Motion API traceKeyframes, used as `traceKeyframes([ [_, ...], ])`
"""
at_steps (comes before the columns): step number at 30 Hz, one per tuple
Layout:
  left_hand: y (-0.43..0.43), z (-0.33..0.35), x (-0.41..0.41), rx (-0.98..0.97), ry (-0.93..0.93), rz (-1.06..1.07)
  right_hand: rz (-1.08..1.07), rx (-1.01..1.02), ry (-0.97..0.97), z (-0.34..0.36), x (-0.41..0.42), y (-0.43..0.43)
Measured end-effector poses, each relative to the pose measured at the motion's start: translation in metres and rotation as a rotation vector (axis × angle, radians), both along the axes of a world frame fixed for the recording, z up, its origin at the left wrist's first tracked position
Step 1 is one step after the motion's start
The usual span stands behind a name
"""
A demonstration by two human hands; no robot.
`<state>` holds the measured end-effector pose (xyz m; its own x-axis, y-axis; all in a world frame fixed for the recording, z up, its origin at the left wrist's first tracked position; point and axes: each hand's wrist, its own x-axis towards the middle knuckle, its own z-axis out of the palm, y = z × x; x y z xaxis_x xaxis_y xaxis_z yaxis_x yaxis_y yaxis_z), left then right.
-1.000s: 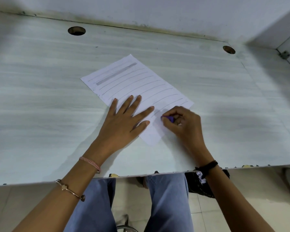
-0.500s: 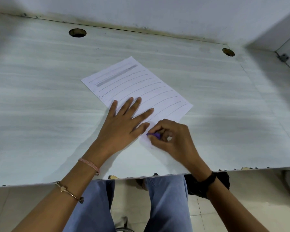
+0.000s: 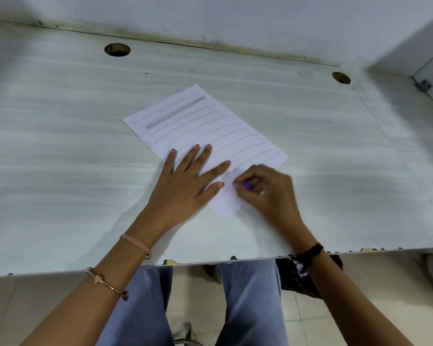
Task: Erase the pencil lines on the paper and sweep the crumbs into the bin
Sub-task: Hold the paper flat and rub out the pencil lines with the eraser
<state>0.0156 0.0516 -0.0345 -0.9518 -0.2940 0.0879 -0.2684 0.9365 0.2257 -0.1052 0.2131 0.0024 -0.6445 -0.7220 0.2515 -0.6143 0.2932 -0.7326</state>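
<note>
Purple eraser [image 3: 247, 186] sits pinched in the right hand [image 3: 268, 193], at five o'clock on the paper [image 3: 198, 123]. The left hand [image 3: 185, 181], fingers flat and spread, pins the sheet at seven o'clock, likely against sliding.

Beneath the left hand [image 3: 185, 181], the paper [image 3: 210, 126] is a matt, smooth white sheet. The desk [image 3: 60, 151] around it is pale streaked laminate with a dull sheen. The purple eraser [image 3: 247, 186] pinched in the right hand [image 3: 268, 193] is too blurred to judge.
</note>
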Motion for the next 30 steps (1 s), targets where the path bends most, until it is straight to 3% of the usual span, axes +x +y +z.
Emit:
traceKeyframes([
  [2, -0.001, -0.002, -0.001, -0.006, 0.0, 0.002, 0.144, 0.039, 0.008, -0.003, 0.021, 0.004],
  [7, 0.0, -0.002, 0.0, -0.012, 0.014, 0.006, -0.166, -0.061, -0.08, 0.0, -0.021, 0.0],
  [11, -0.001, -0.002, 0.0, -0.012, 0.02, 0.008, 0.083, 0.015, -0.024, -0.005, 0.009, 0.005],
  [16, 0.0, -0.001, -0.001, -0.001, 0.016, 0.01, -0.169, -0.063, -0.065, 0.002, -0.024, 0.0],
  [20, 0.0, -0.002, 0.0, -0.012, 0.016, 0.012, -0.007, 0.023, -0.041, -0.004, -0.001, 0.0],
  [24, 0.001, 0.0, 0.0, -0.008, 0.014, 0.008, -0.205, -0.063, -0.075, 0.003, -0.032, 0.0],
  [28, 0.0, -0.001, 0.0, -0.015, 0.016, 0.011, -0.037, 0.035, -0.05, -0.002, -0.011, -0.002],
  [30, 0.0, -0.001, 0.0, -0.01, 0.013, 0.01, -0.074, 0.029, -0.082, -0.002, -0.016, 0.0],
])
